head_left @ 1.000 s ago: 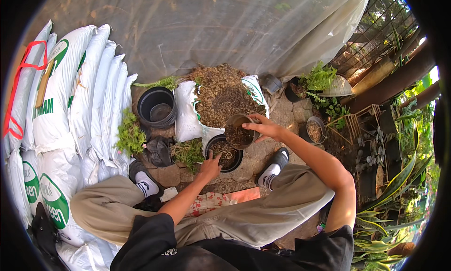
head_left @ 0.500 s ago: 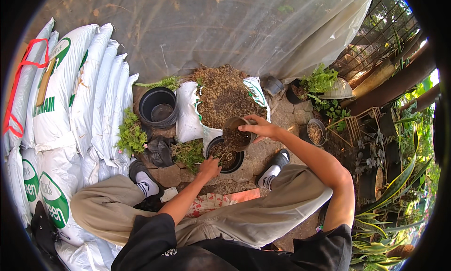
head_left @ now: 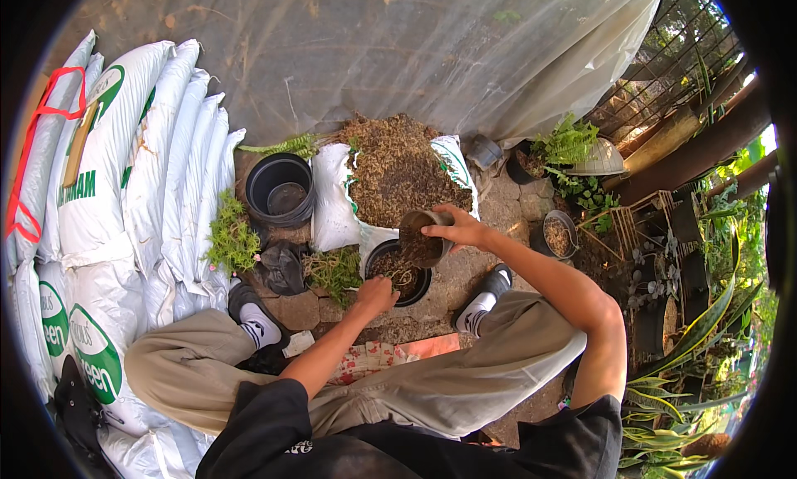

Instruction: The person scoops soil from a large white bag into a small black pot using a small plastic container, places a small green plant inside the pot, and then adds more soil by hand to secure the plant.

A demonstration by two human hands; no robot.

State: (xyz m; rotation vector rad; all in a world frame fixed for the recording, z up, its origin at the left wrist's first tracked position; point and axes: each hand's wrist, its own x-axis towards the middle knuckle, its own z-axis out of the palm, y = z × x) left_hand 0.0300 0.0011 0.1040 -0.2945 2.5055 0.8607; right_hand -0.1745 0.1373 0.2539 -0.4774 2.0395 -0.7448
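My right hand grips a small brown plant pot by its rim and side. It is tilted, its mouth toward a black plant pot standing below, and dark potting mix shows in its mouth. Pale, root-like strands lie on the mix inside the black pot. My left hand is closed at that pot's near left rim; its fingertips are hidden, so what they hold cannot be told. Just left of it, a leafy green plant rests against the pot.
Behind the pots, an opened white sack holds a brown heap of mix. A large black pot and a crumpled black bag stand left, beside stacked white sacks. Potted ferns and a small bucket are at right.
The brown pot in my right hand has tipped slightly, and its mouth has turned more toward me. My left hand has shifted a little to the right along the rim.
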